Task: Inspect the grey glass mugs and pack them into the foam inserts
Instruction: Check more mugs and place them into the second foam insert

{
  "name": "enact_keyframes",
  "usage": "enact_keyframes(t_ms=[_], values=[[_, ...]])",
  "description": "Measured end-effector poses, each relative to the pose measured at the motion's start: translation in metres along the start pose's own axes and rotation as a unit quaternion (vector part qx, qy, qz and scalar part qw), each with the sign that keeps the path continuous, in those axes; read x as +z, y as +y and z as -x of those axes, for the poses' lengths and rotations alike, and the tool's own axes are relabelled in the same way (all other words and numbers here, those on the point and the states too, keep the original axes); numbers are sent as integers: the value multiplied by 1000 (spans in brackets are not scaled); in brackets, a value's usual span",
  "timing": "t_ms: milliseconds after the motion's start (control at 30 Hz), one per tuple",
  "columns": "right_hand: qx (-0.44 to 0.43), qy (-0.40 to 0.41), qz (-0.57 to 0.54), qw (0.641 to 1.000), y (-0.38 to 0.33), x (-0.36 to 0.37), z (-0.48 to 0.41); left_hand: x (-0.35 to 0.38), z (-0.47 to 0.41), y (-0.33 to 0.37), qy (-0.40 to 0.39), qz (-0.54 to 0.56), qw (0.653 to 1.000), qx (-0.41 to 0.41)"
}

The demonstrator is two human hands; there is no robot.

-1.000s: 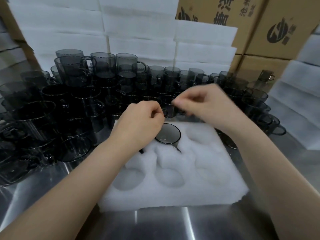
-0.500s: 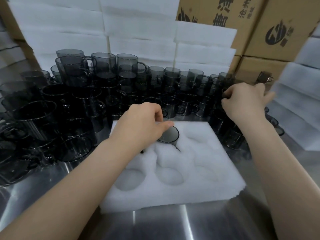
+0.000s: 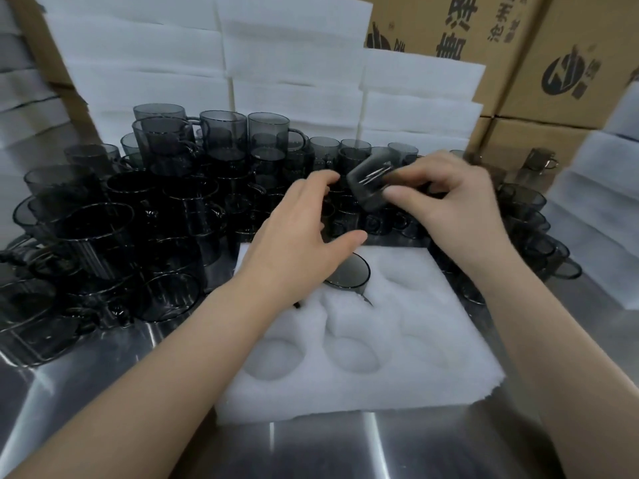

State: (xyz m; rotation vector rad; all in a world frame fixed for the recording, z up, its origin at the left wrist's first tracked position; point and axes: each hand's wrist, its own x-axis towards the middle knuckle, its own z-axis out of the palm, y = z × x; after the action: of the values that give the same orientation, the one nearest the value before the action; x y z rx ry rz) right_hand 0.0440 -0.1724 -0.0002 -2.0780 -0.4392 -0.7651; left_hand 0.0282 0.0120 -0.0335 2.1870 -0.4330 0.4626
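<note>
Grey glass mug [image 3: 371, 186], tilted, upper centre: newly fetched, gripped by right hand [image 3: 460, 209]. Left hand [image 3: 297, 233]: lifted off seated mug [image 3: 349, 274], fingers spread, empty. Inspection likely next; foam insert [image 3: 432, 375] mostly unfilled.

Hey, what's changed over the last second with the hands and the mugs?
The right hand reached out to the mugs on the right, gripped a grey mug and brought it back to the centre, tilted. The left hand opened and lifted away from the packed mug toward it. The packed mug and the foam insert stayed put.
</note>
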Motion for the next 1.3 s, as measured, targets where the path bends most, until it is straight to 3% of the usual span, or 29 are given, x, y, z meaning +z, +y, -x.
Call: enact_keyframes(t_ms=[100, 233, 400, 733, 933, 1100, 1300], values=[[16, -92, -125, 988, -13, 17, 10, -2, -1, 0, 11, 43, 999, 0], [6, -197, -184, 963, -14, 22, 16, -3, -3, 0, -1, 75, 997, -31], [91, -188, -269, 940, -8, 23, 14, -3, -2, 0, 11, 89, 996, -24], [87, -169, -208, 960, -8, 27, 14, -4, 2, 4, 11, 68, 997, 34], [128, -97, -230, 960, -14, 31, 12, -2, 2, 6, -19, 16, 997, 76], [171, -88, -321, 927, -12, 27, 11, -3, 4, 9, -28, 32, 996, 78], [180, -164, -399, 884, -3, 24, 7, -8, 5, 9, 3, 149, 988, 40]])
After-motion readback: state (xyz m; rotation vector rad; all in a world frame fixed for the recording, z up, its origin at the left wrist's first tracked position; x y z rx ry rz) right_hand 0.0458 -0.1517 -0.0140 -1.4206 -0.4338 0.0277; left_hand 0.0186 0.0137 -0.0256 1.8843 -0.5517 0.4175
